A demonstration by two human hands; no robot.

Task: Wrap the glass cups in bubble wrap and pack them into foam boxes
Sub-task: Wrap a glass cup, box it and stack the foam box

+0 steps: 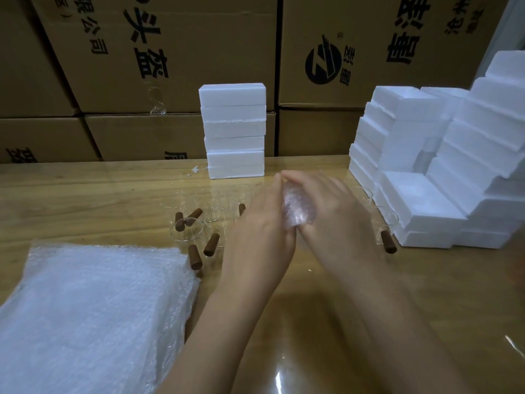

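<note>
Both palms sandwich the bubble-wrapped cup: left hand pressed flat on its left side, right hand blurred over its right, finger curl unclear. Bare glass cups stand just left of the grip.

both bare forearms reach in from the near edge of the tabletop and converge over its middle. the left hand presses near-straight fingers against the bundle. the right hand, blurred, curls its fingers over the top, its fingertips meeting the left's.
</note>
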